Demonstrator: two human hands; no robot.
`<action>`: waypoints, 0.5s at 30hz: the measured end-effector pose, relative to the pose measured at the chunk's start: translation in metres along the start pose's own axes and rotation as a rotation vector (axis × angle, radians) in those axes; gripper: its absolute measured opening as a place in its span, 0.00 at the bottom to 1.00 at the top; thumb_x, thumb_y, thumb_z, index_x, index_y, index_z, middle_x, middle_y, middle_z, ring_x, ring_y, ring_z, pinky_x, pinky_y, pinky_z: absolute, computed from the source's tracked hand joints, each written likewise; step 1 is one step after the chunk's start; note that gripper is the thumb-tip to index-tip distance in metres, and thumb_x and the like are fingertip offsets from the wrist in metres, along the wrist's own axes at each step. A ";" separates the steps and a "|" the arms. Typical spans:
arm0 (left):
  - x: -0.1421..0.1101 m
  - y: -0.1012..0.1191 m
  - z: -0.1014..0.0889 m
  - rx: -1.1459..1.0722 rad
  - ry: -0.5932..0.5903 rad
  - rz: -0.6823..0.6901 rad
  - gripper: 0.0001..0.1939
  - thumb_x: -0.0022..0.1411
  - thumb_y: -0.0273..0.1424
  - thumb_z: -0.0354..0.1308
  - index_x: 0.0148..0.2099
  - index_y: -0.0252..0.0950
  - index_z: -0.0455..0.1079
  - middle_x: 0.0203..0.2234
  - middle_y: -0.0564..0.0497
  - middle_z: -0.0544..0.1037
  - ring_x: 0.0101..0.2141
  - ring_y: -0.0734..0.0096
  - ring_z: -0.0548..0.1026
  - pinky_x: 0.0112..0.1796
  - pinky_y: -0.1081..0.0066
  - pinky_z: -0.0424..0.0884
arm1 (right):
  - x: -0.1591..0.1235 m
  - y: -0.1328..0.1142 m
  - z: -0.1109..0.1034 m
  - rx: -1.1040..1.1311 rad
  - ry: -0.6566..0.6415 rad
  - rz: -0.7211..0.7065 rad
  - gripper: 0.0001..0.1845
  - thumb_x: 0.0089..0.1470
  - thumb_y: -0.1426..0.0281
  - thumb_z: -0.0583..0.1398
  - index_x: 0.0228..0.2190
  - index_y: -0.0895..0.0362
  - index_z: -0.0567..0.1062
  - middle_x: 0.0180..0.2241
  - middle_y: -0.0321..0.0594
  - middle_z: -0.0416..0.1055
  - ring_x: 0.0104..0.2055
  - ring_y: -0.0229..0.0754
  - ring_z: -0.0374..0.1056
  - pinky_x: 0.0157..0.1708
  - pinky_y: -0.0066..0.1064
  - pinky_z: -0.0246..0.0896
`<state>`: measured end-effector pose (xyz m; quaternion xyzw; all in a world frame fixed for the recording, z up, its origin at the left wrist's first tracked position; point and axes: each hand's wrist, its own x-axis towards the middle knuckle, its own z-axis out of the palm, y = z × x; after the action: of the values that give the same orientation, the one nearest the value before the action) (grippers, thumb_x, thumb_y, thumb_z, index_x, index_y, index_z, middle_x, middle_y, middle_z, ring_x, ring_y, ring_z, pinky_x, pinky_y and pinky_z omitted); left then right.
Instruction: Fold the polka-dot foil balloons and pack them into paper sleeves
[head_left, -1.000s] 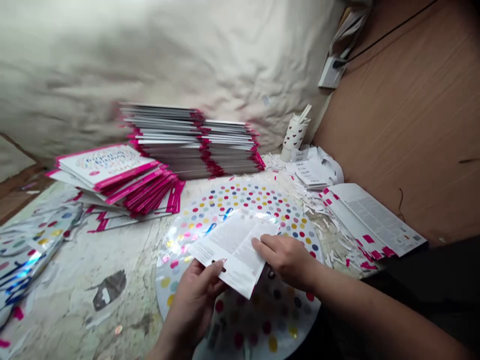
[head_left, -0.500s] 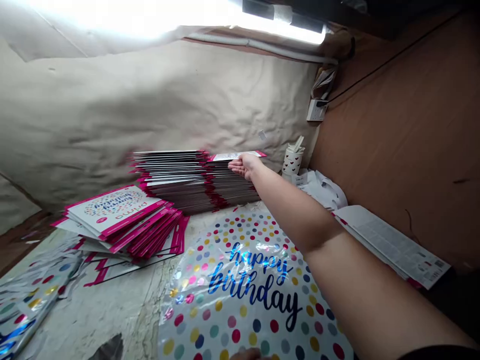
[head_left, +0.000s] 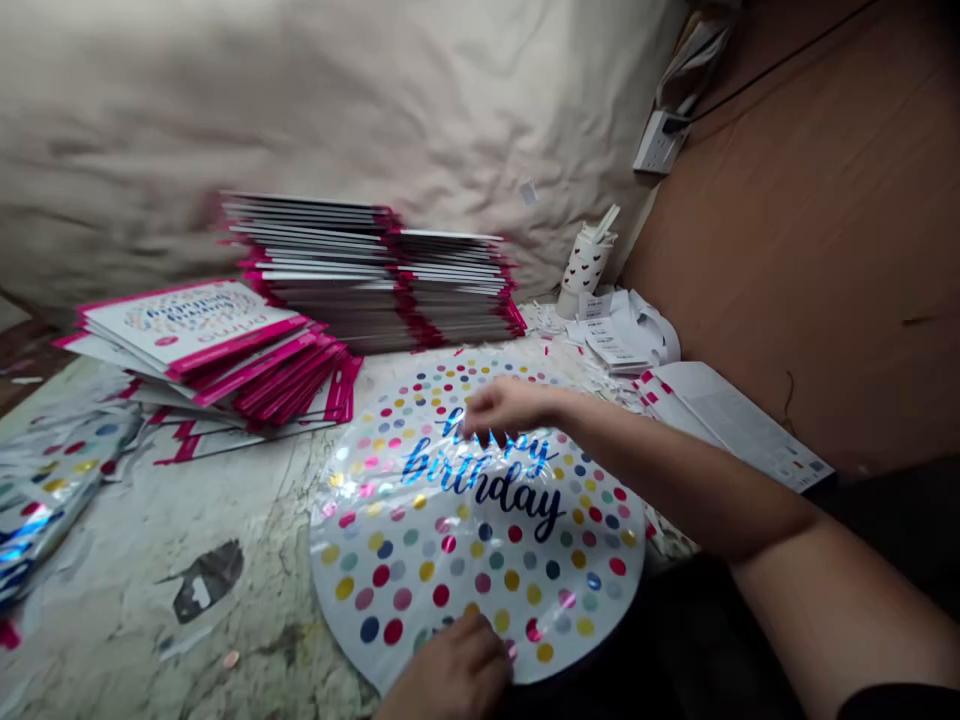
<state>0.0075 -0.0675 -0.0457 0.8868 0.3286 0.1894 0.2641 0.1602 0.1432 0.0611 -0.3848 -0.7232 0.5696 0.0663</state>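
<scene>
**One foil balloon (head_left: 480, 540) under two bare hands**

Right hand (head_left: 506, 410): fingers (head_left: 480, 420) loosely curled and empty, above the blue "happy" lettering, contact with the foil unclear. Left hand (head_left: 450, 665): at the balloon's lower edge, grip impossible to tell. Balloon lying flat on the table (head_left: 150, 560), lettering up. Beyond it, two tall stacks of pink-edged packs (head_left: 315, 270), one fanned pile of packs (head_left: 195, 330), one heart-patterned cup (head_left: 585, 265), one open leaflet (head_left: 720, 420). At far left, one more foil balloon (head_left: 52, 490).
</scene>
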 end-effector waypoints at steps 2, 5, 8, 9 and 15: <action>0.006 0.005 -0.012 -0.089 -0.035 -0.155 0.12 0.57 0.25 0.47 0.28 0.36 0.71 0.26 0.46 0.75 0.29 0.67 0.71 0.29 0.72 0.65 | -0.042 0.035 0.036 -0.259 -0.216 -0.080 0.07 0.44 0.68 0.65 0.26 0.59 0.77 0.21 0.32 0.71 0.23 0.30 0.65 0.23 0.20 0.56; 0.018 0.004 -0.033 -0.374 -0.194 -0.511 0.07 0.53 0.31 0.55 0.26 0.35 0.69 0.24 0.52 0.72 0.27 0.72 0.69 0.27 0.75 0.61 | -0.091 0.067 0.074 -0.274 -0.344 -0.122 0.16 0.43 0.61 0.65 0.34 0.57 0.77 0.27 0.33 0.72 0.28 0.32 0.66 0.26 0.20 0.57; 0.030 -0.004 -0.049 -0.628 -0.324 -0.669 0.11 0.54 0.37 0.55 0.28 0.34 0.69 0.20 0.56 0.68 0.23 0.76 0.64 0.24 0.77 0.57 | -0.111 0.069 0.094 -0.334 -0.211 -0.164 0.21 0.44 0.55 0.64 0.37 0.57 0.75 0.29 0.35 0.71 0.30 0.35 0.65 0.28 0.23 0.57; 0.034 -0.007 -0.052 -0.671 -0.315 -0.684 0.12 0.53 0.38 0.55 0.28 0.33 0.68 0.19 0.56 0.67 0.22 0.77 0.62 0.24 0.77 0.55 | -0.113 0.066 0.098 -0.385 -0.151 -0.175 0.19 0.48 0.56 0.62 0.36 0.58 0.75 0.29 0.36 0.71 0.30 0.35 0.65 0.28 0.24 0.56; 0.046 -0.004 -0.048 -0.648 -0.113 -0.749 0.15 0.48 0.39 0.59 0.23 0.36 0.57 0.16 0.59 0.62 0.20 0.78 0.59 0.21 0.77 0.54 | -0.104 0.060 0.110 -0.333 -0.045 -0.137 0.14 0.57 0.64 0.53 0.30 0.59 0.74 0.28 0.38 0.71 0.30 0.36 0.65 0.30 0.25 0.56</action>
<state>0.0138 -0.0164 -0.0028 0.5889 0.5339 0.1254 0.5936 0.2024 -0.0044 0.0063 -0.3276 -0.8333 0.4447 0.0242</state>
